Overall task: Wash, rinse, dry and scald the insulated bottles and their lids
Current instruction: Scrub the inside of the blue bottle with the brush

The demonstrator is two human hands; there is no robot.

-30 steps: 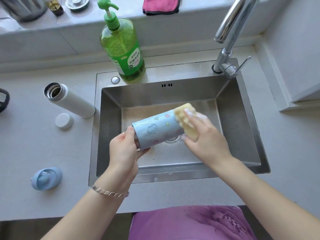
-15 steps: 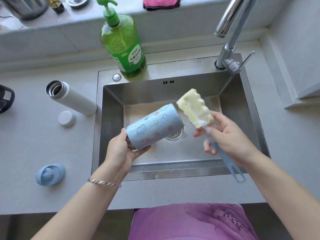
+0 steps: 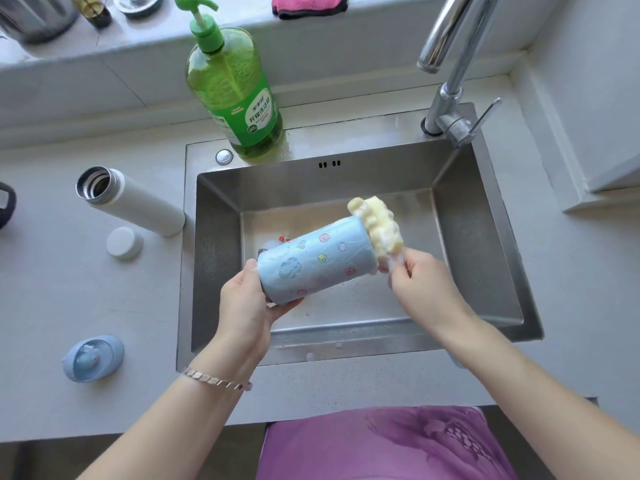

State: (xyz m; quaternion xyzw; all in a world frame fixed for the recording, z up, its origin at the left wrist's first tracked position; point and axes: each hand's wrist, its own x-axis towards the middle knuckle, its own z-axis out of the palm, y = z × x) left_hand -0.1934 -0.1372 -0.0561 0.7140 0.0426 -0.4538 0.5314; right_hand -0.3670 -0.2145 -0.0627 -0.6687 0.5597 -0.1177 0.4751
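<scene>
Over the sink [image 3: 485,244] my left hand [image 3: 244,306] grips the mouth end of a light blue patterned bottle [image 3: 311,261], which lies tilted with its base up to the right. Against that base presses a soapy yellow sponge brush [image 3: 379,228]; my right hand [image 3: 424,282] holds it just below the sponge head, and its handle is hidden under my wrist. A white bottle [image 3: 135,200] lies open on the counter left of the sink, its white lid [image 3: 124,242] beside it. The blue lid [image 3: 92,356] sits nearer the counter's front edge.
A green dish soap pump bottle [image 3: 235,95] stands on the sink's back rim, and the chrome faucet [image 3: 450,81] rises at the back right. A pink cloth [image 3: 308,5] and some containers sit on the sill. A dark object [image 3: 5,209] shows at the left edge.
My right hand lifted the sponge brush off the bottle half a second ago, then brought it back onto the bottle's base. My left hand has kept hold of the bottle and tilted it slightly.
</scene>
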